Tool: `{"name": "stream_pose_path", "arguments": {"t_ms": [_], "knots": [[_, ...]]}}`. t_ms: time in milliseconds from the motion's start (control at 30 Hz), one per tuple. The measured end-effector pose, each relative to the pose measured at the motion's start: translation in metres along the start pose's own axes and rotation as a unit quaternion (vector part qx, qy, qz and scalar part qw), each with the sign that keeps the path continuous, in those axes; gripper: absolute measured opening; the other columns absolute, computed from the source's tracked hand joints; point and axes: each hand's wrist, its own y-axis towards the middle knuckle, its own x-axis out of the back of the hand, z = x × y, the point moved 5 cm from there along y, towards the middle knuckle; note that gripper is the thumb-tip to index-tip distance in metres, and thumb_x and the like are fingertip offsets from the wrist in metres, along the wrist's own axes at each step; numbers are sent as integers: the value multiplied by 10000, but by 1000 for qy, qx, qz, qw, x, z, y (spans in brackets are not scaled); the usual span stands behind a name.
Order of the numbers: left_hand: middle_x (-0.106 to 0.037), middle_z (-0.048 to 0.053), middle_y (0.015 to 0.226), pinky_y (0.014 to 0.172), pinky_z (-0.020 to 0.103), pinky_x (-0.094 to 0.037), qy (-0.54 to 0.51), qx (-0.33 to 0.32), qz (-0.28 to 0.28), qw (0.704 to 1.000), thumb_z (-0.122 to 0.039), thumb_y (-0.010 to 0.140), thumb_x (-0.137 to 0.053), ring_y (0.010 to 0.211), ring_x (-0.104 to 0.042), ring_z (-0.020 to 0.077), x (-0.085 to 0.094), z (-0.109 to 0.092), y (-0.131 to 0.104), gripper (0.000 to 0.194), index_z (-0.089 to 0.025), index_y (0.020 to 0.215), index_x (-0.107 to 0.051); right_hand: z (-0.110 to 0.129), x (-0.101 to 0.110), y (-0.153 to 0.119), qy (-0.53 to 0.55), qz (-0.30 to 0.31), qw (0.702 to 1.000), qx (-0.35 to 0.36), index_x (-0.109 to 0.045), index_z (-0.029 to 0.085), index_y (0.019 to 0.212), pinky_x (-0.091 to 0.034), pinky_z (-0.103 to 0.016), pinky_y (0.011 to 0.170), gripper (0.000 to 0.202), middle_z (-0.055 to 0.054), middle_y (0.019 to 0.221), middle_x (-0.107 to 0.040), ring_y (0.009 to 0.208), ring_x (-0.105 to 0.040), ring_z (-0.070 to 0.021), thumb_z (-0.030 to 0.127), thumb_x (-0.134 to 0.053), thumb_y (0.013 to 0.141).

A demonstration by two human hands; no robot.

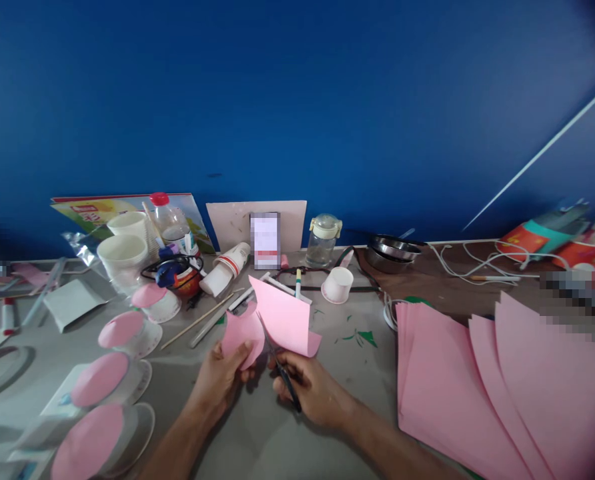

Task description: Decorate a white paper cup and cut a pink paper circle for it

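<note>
My left hand pinches a piece of pink paper with a curved edge, the thumb lying on top. Black-handled scissors are gripped in my right hand, their blades pointing up and left along the gap in the paper. Right of the blades, a larger pink paper flap stands raised, its lower right corner curling. Whether this flap still joins the piece in my left hand I cannot tell. Both hands are close together above the grey table.
Several white cups topped with pink paper line the left. A stack of pink sheets lies right. Behind are a phone, a glass jar, a small white cup and a bottle. Green scraps lie mid-table.
</note>
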Motion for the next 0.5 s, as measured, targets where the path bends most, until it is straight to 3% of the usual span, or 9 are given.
{"name": "stream_pose_path", "arguments": {"t_ms": [500], "knots": [[-501,-10,358,390,222,-352,61,-27,4,998,-469,597,-783,349,-446,104,2,1,0,382,-179,474,-567,3,0,-1,15,12,1000,9,-535,180,870,-277,-220,497,231,58,597,-433,525,-339,-82,403,-591,845]]}}
